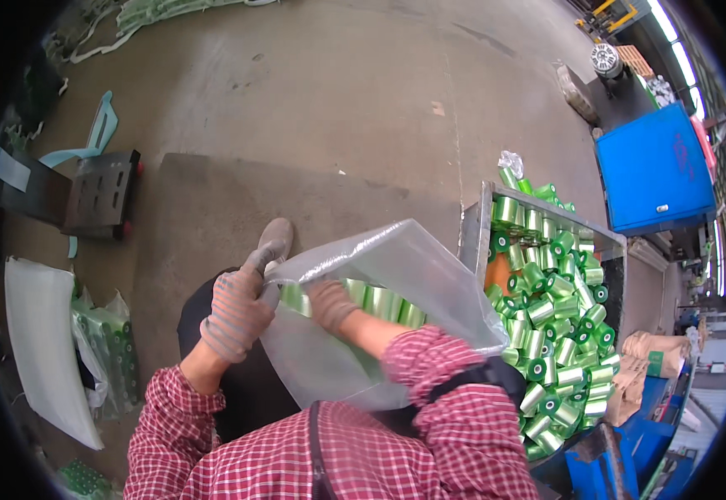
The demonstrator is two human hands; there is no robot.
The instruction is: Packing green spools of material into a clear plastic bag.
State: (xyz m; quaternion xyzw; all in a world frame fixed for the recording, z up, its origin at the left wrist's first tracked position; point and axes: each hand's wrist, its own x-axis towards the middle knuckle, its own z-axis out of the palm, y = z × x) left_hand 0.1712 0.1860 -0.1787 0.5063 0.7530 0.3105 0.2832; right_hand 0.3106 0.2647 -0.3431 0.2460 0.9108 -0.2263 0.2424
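Observation:
My left hand (238,310), in a striped glove, is closed on the gathered edge of a clear plastic bag (396,250). The bag lies across my lap with its mouth spread wide. My right hand (330,307), also gloved, reaches into it beside a row of shiny green film rolls (384,303). Its fingertips are hidden, so whether it grips a roll cannot be made out. To my right stands a metal-framed bin (621,283) heaped with loose green rolls (556,329) with dark green core ends.
A blue cabinet (655,175) stands beyond the bin. Brown sacks (650,354) lie at the far right. On my left are a dark platform scale (100,193), a stack of flat clear bags (50,342) and a filled bag of green rolls (106,354). Concrete floor (321,108) stretches ahead.

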